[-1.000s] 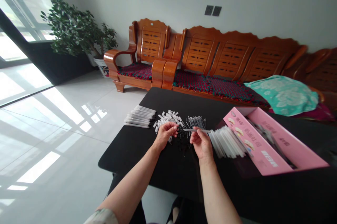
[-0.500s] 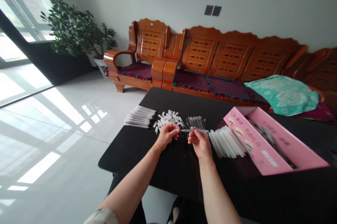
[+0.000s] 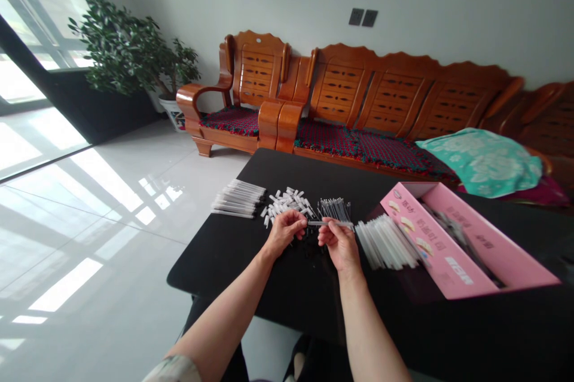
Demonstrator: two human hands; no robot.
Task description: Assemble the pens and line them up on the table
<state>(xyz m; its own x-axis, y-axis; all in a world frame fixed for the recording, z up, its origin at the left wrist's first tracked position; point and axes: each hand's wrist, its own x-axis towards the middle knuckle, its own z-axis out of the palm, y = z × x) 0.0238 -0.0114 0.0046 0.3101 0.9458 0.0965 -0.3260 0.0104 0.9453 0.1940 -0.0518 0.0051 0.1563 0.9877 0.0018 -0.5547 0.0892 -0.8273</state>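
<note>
Over the black table, my left hand (image 3: 286, 232) pinches the left end of a slim translucent pen (image 3: 317, 223). My right hand (image 3: 339, 245) grips the same pen farther right, its end sticking out past the fingers. The pen lies about level between the hands. Just behind them are a heap of white pen caps (image 3: 289, 198) and a bundle of thin pen refills (image 3: 335, 209). Small black pieces (image 3: 309, 245) lie below the hands, partly hidden. To the right is a stack of clear pen barrels (image 3: 386, 242); at the left, a row of white pens (image 3: 237, 199).
A pink open box (image 3: 430, 250) with dark contents stands on the right of the black table (image 3: 287, 286). Behind the table is a wooden sofa (image 3: 341, 95) with a turquoise cloth (image 3: 487, 161) on it. A potted plant (image 3: 134, 50) stands at the left.
My right hand and the pen's right end have shifted slightly left, toward my left hand. My left hand stays nearly still.
</note>
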